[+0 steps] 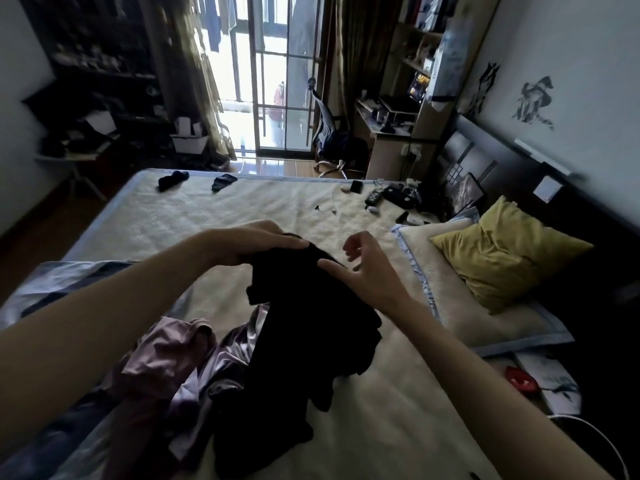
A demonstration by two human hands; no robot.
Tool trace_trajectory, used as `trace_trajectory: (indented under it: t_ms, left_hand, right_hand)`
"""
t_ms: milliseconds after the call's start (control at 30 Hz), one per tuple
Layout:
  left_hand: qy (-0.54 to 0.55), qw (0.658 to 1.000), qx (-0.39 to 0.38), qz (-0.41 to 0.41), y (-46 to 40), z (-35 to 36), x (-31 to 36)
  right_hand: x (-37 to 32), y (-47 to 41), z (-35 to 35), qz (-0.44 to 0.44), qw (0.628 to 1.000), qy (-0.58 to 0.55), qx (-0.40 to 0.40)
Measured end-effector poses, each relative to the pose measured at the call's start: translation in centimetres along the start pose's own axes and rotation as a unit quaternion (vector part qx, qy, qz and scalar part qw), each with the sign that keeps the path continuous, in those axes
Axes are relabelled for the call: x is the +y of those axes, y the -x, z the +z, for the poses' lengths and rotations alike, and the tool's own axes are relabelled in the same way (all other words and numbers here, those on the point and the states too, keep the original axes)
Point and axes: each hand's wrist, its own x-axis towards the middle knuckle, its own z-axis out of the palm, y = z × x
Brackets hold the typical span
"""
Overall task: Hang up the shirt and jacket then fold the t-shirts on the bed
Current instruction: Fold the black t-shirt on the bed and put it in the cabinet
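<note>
**Sorting out a black garment above the bed**

Lifting the black garment [298, 327] clear of the pile is the step in hand, as far as one can judge: the left hand [249, 242] grips its top edge, fingers curled over the bunched cloth, and holds it up over the middle of the bed [221, 209]. The right hand [363, 271] is just beside it on the right, fingers loosely spread, with the thumb against the fabric and nothing pinched.

The cloth hangs down in a dark twisted mass, its lower end resting on the mat near the camera, next to a heap of pinkish-lilac clothes [173, 355] on the near left. Whether it is a t-shirt, the shirt or the jacket cannot be told (it is too dark and crumpled to show a collar or sleeves).

To do this well, the right hand should probably find the opposite shoulder or seam and take it at the same height as the left, so the garment can be shaken flat and identified. The bare mat in the middle of the bed looks the best place for laying it out; the yellow pillow [505, 251] on the right and the small dark items [391, 195] at the far right edge are best avoided. Pulling from the bunched middle would likely only tighten the twist, so working outward from the held edge seems wiser
</note>
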Motion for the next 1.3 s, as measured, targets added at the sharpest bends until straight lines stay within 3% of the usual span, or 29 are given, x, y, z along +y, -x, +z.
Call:
trace_trajectory:
  t_ms: [67, 133, 300, 400, 567, 633, 767, 900, 1000, 1067, 1167, 1300]
  left_hand:
    - [0.064, 0.995, 0.069, 0.017, -0.4, 0.3, 1.2]
    - [0.117, 0.987, 0.102, 0.047, -0.6, 0.7, 2.6]
    - [0.206, 0.973, 0.073, 0.080, 0.3, 2.2, 6.0]
    - [0.189, 0.971, 0.084, 0.124, 0.8, 2.5, 7.2]
    - [0.141, 0.972, 0.096, 0.163, 1.3, 1.7, 8.3]
    - [0.128, 0.973, 0.094, 0.167, 1.2, 1.5, 8.5]
    - [0.136, 0.970, 0.080, 0.185, 0.9, 1.4, 8.2]
    - [0.211, 0.959, 0.027, 0.187, 0.1, 0.6, 6.2]
    - [0.291, 0.940, -0.112, 0.137, -1.1, 0.9, 3.0]
    - [0.226, 0.947, -0.188, 0.129, -2.0, 2.1, 1.0]
    - [0.120, 0.957, -0.245, 0.102, -2.2, 4.0, -0.6]
    - [0.089, 0.955, -0.262, 0.110, -1.5, 5.2, -1.2]
  right_hand:
    - [-2.3, 1.3, 1.4, -0.008, 0.996, -0.094, -0.002]
    - [-3.6, 2.1, 3.2, 0.025, 0.990, -0.115, -0.074]
    - [-3.8, 1.1, 6.4, 0.086, 0.981, -0.126, -0.122]
    - [-4.4, 0.6, 6.8, 0.108, 0.974, -0.186, -0.074]
    - [-5.3, -0.1, 4.0, 0.084, 0.992, -0.006, 0.095]
    - [-5.2, -0.5, 3.2, 0.048, 0.994, -0.032, 0.090]
    - [-6.3, -0.2, 1.6, -0.008, 0.982, -0.189, -0.009]
    - [-6.5, 1.0, -1.8, 0.004, 0.951, -0.289, -0.105]
    - [-6.6, 1.8, -4.1, 0.040, 0.915, -0.379, -0.133]
    - [-6.4, 2.1, -5.6, 0.036, 0.914, -0.378, -0.144]
    - [-5.4, 2.3, -7.7, 0.016, 0.926, -0.345, -0.150]
    - [-3.1, 2.8, -10.2, 0.041, 0.925, -0.349, -0.143]
